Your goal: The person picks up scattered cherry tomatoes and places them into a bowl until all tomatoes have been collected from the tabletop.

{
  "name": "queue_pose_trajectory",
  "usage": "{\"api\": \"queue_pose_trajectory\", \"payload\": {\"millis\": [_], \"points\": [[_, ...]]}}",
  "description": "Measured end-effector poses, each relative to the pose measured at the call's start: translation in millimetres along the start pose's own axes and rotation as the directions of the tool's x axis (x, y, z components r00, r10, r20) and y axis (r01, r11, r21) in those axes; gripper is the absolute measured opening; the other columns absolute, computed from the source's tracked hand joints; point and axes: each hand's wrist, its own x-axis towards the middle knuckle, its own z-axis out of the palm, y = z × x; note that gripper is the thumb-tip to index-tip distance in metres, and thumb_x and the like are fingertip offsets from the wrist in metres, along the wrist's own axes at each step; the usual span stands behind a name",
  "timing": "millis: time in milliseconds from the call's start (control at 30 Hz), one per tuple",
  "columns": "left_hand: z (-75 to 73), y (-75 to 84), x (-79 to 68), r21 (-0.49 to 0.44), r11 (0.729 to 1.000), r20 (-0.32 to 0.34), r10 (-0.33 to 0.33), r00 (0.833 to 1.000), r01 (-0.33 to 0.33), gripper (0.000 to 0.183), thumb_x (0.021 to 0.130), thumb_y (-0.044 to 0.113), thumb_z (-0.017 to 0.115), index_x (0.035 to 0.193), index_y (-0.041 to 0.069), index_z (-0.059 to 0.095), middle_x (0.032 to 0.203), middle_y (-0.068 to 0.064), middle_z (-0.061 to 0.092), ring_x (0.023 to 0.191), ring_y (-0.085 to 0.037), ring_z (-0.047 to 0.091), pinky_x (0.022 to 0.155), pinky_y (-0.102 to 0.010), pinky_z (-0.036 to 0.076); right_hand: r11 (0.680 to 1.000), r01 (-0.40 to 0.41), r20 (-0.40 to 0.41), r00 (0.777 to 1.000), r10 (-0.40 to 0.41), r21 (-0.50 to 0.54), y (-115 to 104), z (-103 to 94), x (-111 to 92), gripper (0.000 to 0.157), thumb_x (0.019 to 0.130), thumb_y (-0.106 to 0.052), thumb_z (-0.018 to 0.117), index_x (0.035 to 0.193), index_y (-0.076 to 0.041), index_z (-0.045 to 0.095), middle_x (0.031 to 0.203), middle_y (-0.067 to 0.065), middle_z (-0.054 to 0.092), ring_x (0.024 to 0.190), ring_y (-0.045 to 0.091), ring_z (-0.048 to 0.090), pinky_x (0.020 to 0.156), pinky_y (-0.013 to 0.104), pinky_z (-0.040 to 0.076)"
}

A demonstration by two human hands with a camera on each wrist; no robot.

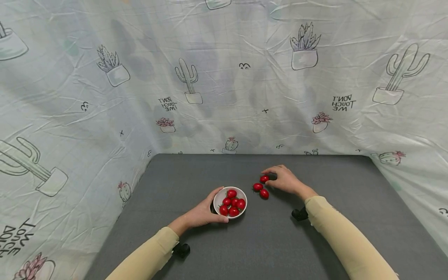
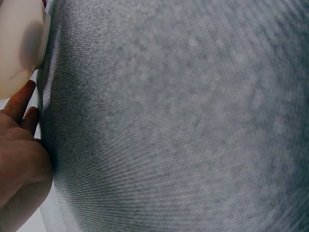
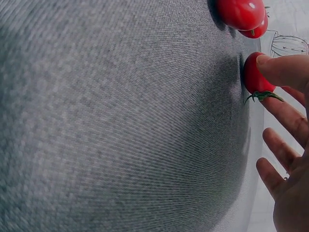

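My left hand (image 1: 202, 213) grips a small white bowl (image 1: 217, 199), its thumb and fingers spread around the near and left sides. Several red cherry tomatoes (image 1: 233, 211) lie inside it. In the left wrist view only the outer side of the bowl (image 2: 14, 43) shows, with fingertips against its base. To the right, my right hand (image 1: 285, 181) pinches a cherry tomato (image 1: 264, 179) between thumb and fingers. That cherry tomato (image 3: 254, 77) has a green stem and sits at the table surface. Two more cherry tomatoes (image 1: 257, 187) (image 1: 264, 193) lie just in front of it.
A dark grey cloth-like surface covers the table (image 1: 245, 249). Behind and on both sides hangs a pale curtain (image 1: 224, 85) printed with cacti. A black wrist device (image 1: 299, 214) is on the right arm, and another black device (image 1: 182, 250) is on the left.
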Motion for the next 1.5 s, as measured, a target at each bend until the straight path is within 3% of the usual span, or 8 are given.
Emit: {"api": "queue_pose_trajectory", "payload": {"millis": [433, 1500], "points": [[1.0, 3.7, -2.0, 0.012, 1.000, -0.007, 0.001, 1.000, -0.001, 0.109, 0.081, 0.042, 0.088, 0.163, 0.030, 0.019, 0.162, -0.001, 0.029, 0.147, -0.026, 0.030, 0.115, -0.060, 0.025, 1.000, 0.006, -0.017, 1.000, -0.006, -0.015, 0.1, 1.0, 0.0, 0.035, 0.097, -0.021, 0.073, 0.131, -0.013, 0.070, 0.134, 0.010, 0.064, 0.129, 0.037, 0.046, 0.102, 0.061, 0.039], [1.1, 0.9, -0.6, 0.009, 1.000, -0.004, 0.002, 1.000, -0.002, 0.107, 0.081, 0.043, 0.088, 0.162, 0.034, 0.020, 0.161, 0.000, 0.031, 0.145, -0.023, 0.033, 0.114, -0.056, 0.029, 0.999, 0.026, -0.057, 0.998, -0.029, -0.044, -0.6, 5.0, -1.5, 0.030, 0.096, -0.017, 0.073, 0.126, -0.013, 0.073, 0.127, 0.008, 0.068, 0.126, 0.036, 0.049, 0.102, 0.059, 0.040]]}}
